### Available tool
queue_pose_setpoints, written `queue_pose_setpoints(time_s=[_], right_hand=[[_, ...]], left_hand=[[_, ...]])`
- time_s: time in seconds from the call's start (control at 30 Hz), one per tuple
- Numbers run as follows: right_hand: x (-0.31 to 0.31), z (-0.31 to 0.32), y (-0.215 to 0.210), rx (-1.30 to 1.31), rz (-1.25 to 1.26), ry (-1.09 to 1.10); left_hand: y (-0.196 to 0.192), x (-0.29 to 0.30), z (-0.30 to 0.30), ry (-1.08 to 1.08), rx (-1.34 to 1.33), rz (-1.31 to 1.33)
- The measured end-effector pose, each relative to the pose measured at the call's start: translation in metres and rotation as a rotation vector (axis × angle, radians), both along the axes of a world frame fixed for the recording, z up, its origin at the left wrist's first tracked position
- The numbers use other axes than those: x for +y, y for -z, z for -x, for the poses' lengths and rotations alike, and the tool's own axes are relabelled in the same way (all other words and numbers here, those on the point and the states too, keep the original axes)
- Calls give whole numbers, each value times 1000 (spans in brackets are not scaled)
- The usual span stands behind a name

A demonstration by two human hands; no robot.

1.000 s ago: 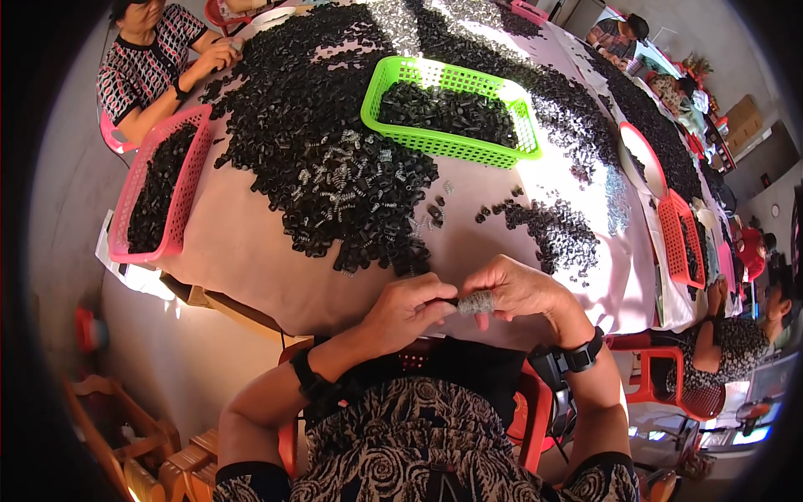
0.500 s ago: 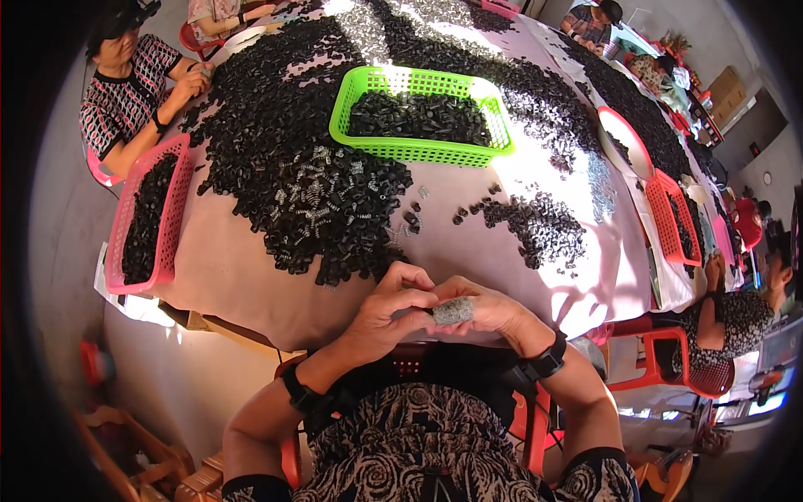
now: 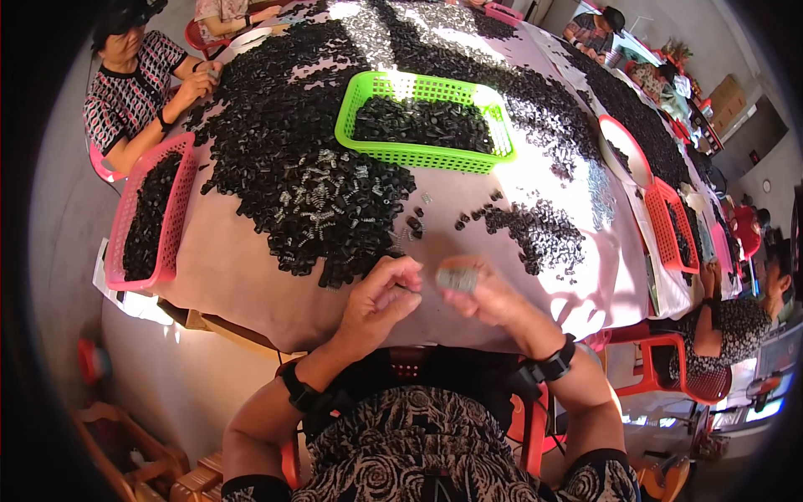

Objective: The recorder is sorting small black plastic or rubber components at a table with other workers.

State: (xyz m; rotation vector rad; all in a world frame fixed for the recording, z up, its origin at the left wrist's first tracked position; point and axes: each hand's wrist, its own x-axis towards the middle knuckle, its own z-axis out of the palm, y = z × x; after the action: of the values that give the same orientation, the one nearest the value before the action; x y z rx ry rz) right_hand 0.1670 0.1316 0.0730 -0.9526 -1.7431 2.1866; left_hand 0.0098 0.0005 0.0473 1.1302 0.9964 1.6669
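Observation:
My left hand (image 3: 381,297) hovers over the table's near edge with its fingers curled in toward the thumb. What lies between them is hidden. Just to its right, apart from it, is my right hand (image 3: 493,297), smeared by motion. A grey fabric-like wrap (image 3: 457,279) covers one of its digits. Beyond my left hand spreads a heap of small black plastic parts (image 3: 335,251), with small metal springs (image 3: 314,197) scattered on top. A smaller cluster of black parts (image 3: 544,234) lies beyond my right hand.
A green basket (image 3: 427,159) of black parts stands mid-table. One pink basket (image 3: 177,222) sits at the left edge, a red one (image 3: 661,226) at the right, near a round basin (image 3: 634,159). Co-workers sit around, one person (image 3: 138,92) at far left.
My hands were together, touching; now they have separated. The right hand has lifted away a little up and to the right. My left hand has stayed nearly in place.

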Motion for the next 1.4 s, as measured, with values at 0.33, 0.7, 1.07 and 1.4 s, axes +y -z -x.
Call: queue_pose_setpoints(time_s=[0.33, 0.7, 1.07, 1.4], right_hand=[[114, 56, -100, -126, -405, 371], [90, 34, 1, -235, -1746, -64], [127, -4, 21, -301, -1765, -41], [129, -33, 5, -495, -1516, 64]], left_hand=[[14, 2, -1, -147, 132, 75], [16, 1, -1, -125, 194, 62], [19, 3, -2, -134, 322, 33], [13, 1, -2, -132, 319, 56]])
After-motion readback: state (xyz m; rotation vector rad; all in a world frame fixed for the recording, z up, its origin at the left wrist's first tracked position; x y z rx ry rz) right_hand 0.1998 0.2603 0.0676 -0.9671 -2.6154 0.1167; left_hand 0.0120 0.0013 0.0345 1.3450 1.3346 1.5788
